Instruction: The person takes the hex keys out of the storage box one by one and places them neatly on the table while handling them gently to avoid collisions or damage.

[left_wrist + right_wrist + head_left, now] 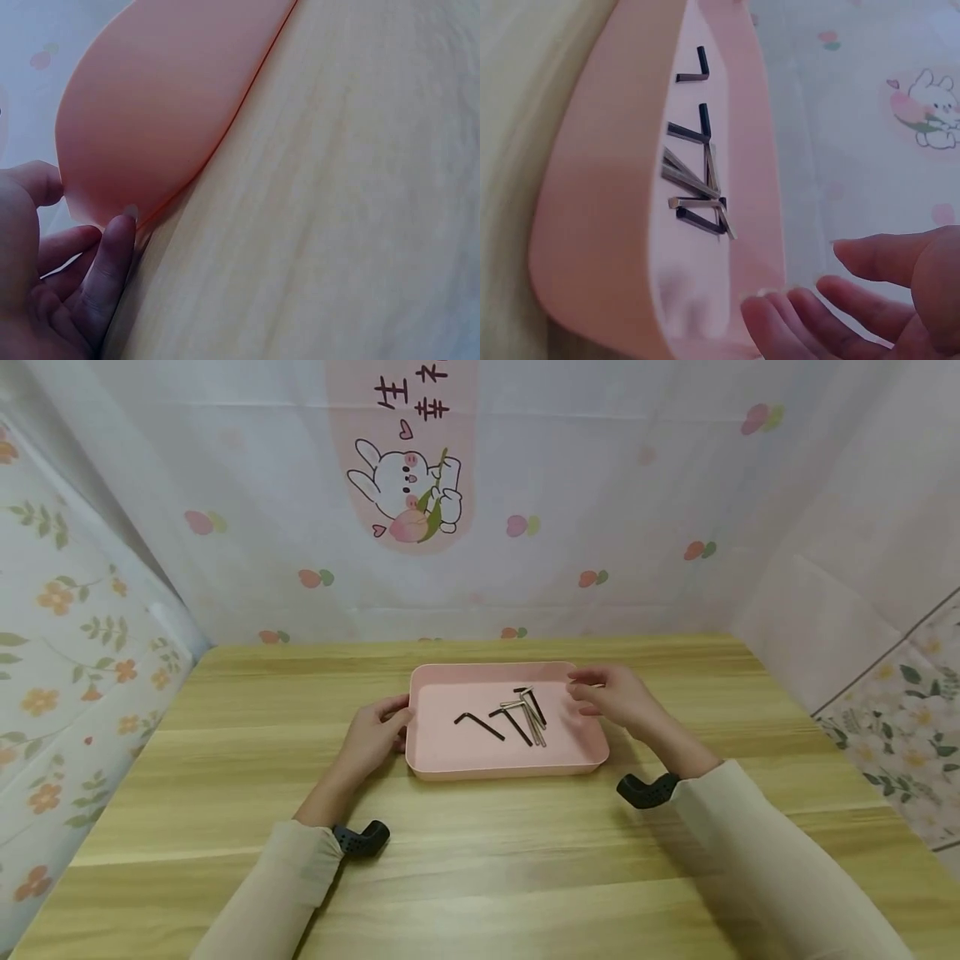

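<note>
A pink tray (pixel 442 752) sits on the wooden desk (pixel 487 860), toward the far side, between the two hands. The left hand (pixel 367 739) grips its left end, thumb at the rim and fingers against the outer wall. The right hand (pixel 618 697) is at the opposite end, its fingers loose and slightly bent over the rim, holding nothing; whether the fingertips touch the tray is hard to tell.

Inside the tray are several L-shaped hex keys. One black key (pixel 486 727) lies alone left of the rest, slanting toward the near side. Right of the middle, two more black keys and some silver keys (pixel 536 728) lie crossed in a loose pile; the overlap hides their exact count.

Each wrist bears a dark camera (pixel 648 791), just below a pale sleeve (pixel 780 860). Behind the desk hangs a white cloth (pixel 600 485) printed with a rabbit (pixel 408 485) and small fruit; a flowered cloth (pixel 97 635) hangs on the left.
</note>
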Action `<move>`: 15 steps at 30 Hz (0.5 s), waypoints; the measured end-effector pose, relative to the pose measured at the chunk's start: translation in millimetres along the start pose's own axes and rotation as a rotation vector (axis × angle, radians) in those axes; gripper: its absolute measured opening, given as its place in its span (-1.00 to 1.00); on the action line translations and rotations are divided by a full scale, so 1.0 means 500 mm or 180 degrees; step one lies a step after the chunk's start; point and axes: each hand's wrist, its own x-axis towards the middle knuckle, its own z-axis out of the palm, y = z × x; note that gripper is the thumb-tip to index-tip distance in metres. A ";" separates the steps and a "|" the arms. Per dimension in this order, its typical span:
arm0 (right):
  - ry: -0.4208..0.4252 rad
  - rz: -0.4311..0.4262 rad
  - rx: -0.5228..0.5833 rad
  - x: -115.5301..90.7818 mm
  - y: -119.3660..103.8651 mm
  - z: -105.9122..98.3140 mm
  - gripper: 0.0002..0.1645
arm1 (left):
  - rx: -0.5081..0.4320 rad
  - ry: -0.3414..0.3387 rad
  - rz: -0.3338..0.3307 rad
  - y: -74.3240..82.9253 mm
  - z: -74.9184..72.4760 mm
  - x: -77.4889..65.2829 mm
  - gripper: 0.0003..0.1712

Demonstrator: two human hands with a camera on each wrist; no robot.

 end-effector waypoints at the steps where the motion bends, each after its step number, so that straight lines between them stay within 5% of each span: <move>1: -0.0071 0.0033 0.0081 0.005 -0.002 0.000 -0.44 | -0.0012 -0.0006 -0.0003 0.001 0.000 0.000 -0.44; 9: -0.0305 0.0201 0.0427 0.038 -0.014 0.008 -0.43 | 0.0011 0.0028 0.0017 -0.001 -0.002 0.003 -0.46; 15: 0.0145 0.0093 0.0151 0.030 0.002 0.011 -0.48 | 0.0006 0.0016 0.0007 -0.001 0.002 0.006 -0.47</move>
